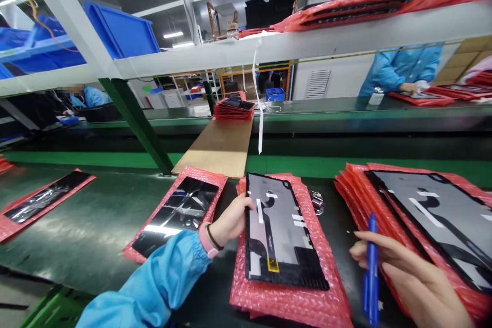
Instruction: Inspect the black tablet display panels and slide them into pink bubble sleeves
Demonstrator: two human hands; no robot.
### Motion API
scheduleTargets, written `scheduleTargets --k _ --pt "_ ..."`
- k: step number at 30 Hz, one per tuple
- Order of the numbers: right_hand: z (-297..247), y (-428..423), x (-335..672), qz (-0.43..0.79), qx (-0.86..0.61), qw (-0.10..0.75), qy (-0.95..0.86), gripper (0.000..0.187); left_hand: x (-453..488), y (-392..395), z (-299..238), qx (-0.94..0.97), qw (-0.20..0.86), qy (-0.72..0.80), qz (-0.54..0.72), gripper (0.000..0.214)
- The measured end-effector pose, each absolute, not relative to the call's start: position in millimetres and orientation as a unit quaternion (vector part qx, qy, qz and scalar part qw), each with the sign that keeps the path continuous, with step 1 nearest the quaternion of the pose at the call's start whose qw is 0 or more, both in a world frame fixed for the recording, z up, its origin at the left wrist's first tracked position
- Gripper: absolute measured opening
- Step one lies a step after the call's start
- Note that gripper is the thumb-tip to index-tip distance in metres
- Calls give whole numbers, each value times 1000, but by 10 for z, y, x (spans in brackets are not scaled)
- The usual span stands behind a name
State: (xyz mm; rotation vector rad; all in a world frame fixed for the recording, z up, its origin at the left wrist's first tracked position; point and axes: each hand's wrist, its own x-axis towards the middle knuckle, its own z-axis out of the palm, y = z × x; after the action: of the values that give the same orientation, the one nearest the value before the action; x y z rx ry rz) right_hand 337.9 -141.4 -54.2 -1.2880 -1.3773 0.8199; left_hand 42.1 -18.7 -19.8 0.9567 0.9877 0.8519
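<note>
In the middle lies a tablet screen panel [282,230], grey back up, with a black frame, white tape strips and a yellow patch near its lower end. My left hand [232,218] grips its left edge, thumb over the top and the other fingers hidden. Under it is a stack of red bubble-wrap bags [292,302]. A blue pen [371,271] is pinched between the fingers of my right hand [411,277], to the right of the panel. Beside that hand, another screen panel [461,220] rests grey side up on a pile of red bubble bags [353,195].
Left of my arm, a glossy black screen [179,212] lies on bubble wrap; another screen [48,197] is farther left. A cardboard ramp [221,146] leads to a red stack [234,109]. An overhead shelf [230,51] and green post [136,125] stand ahead. A co-worker [403,69] works opposite.
</note>
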Motion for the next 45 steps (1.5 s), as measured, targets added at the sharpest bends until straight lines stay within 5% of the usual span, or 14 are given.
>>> scheduleTargets --k 9,15,20,24,30,38,45 --pt "138 -1132 2850 334 -399 665 -536 20 514 -195 -91 446 660 392 460 53" --pt "320 -1052 2635 385 -328 599 -621 46 469 -245 325 498 592 367 517 44" --pt "313 -1095 2461 208 -386 620 -651 3 514 -342 565 501 536 341 587 40" --pt "338 -1082 2356 71 -381 630 -673 38 549 -376 640 469 556 320 606 45" --pt "301 -947 2330 -6 -405 585 -703 40 539 -365 604 425 570 328 622 52" --pt "221 -831 2308 4 -399 583 -708 41 498 -266 581 410 582 327 622 54" --pt "240 -788 2436 192 -290 789 -506 26 456 -256 577 418 567 326 631 51"
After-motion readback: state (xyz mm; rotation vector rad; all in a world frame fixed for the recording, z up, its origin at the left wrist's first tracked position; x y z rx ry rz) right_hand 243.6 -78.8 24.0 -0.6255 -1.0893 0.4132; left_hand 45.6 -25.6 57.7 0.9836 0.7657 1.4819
